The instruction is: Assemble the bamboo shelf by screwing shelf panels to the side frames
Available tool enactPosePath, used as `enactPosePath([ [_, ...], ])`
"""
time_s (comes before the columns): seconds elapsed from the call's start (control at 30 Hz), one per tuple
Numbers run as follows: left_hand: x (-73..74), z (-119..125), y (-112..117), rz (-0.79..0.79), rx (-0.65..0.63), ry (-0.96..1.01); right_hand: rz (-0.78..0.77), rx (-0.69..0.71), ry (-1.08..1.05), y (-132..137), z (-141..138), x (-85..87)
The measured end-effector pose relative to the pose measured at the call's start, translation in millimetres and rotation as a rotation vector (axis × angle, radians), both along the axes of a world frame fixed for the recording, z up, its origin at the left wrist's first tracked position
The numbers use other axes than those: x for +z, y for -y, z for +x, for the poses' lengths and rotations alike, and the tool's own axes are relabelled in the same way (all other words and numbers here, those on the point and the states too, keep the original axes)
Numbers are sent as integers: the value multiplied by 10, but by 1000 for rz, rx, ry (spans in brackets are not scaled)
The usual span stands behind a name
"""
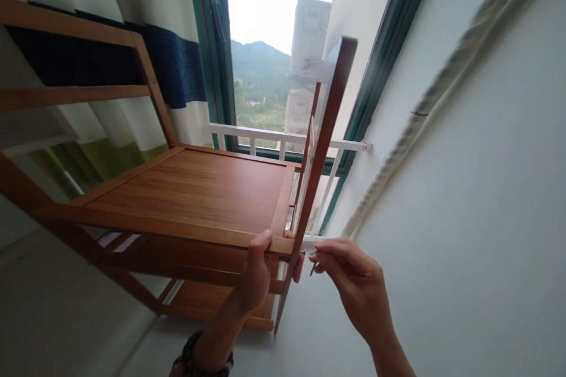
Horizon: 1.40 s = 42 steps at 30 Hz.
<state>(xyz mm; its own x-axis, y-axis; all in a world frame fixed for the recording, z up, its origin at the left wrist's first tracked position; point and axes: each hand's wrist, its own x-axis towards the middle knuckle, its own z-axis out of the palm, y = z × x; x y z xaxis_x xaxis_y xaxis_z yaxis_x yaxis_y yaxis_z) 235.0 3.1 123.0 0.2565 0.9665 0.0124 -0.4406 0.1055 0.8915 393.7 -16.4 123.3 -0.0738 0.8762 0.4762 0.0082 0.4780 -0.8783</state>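
Observation:
A wooden shelf unit (194, 188) stands before a window, seen at a steep tilt. My left hand (259, 274) grips the front right corner of its top shelf, thumb on top, fingers wrapped under the edge. An upright wooden side rail (325, 129) rises at that corner. My right hand (354, 283) is just right of the rail and pinches a small dark metal tool (313, 268), thin like a hex key, its tip close to the rail. A beaded bracelet sits on my left wrist.
A lower shelf (212, 300) shows beneath the top one. Behind are a striped curtain (172, 65), a green window frame (212, 41) and a white guard railing (283, 138). A white wall (477, 188) with a cable trunk runs along the right. Pale floor lies below.

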Motion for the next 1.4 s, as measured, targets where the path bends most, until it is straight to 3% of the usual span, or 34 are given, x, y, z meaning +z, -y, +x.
enactPosePath([
  [0.1, 8, 15, 16, -8, 26, -1, -1, 60, 34, -7, 25, 17],
  [0.53, 22, 9, -32, 69, -16, 3, 81, -101, -38, 34, -23, -159],
  [1.4, 37, 19, -29, 69, 11, 18, 133, -180, -55, 80, -103, -89],
])
